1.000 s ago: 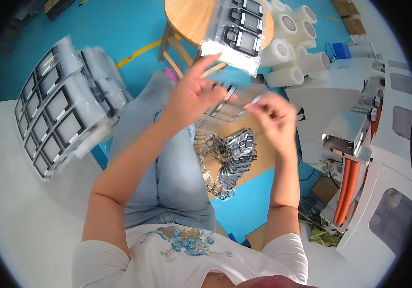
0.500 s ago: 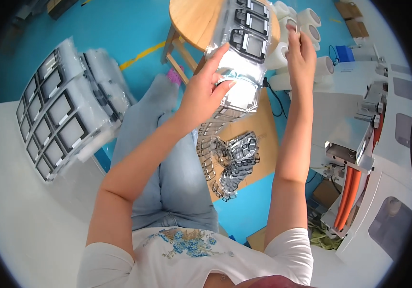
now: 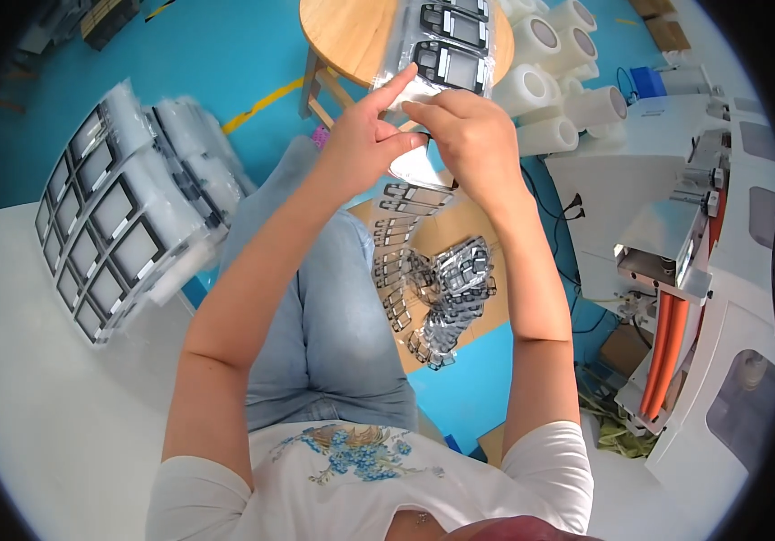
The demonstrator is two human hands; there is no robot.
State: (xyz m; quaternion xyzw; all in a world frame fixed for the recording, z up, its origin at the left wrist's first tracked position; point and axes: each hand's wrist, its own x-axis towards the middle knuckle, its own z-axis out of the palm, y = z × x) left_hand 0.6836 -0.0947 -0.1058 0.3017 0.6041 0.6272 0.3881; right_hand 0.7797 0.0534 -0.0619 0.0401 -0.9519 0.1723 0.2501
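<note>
Left hand [image 3: 362, 149] and right hand [image 3: 476, 140] grip a clear plastic, black-framed strip [image 3: 451, 68]; probably light, floppy, best held by edges.

We see white rolls [image 3: 545, 138] heaped beside a round wooden stool [image 3: 342, 41], a yellow line [image 3: 266, 105] along the blue floor [image 3: 234, 54], and, on our right, a white machine [image 3: 726, 329] with orange tubes [image 3: 665, 356]. Farther off sit brown boxes [image 3: 667, 34].

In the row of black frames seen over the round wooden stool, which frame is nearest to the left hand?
The row's lowest black frame, right by the index finger of the left hand. The row's other frames lie farther up.
</note>
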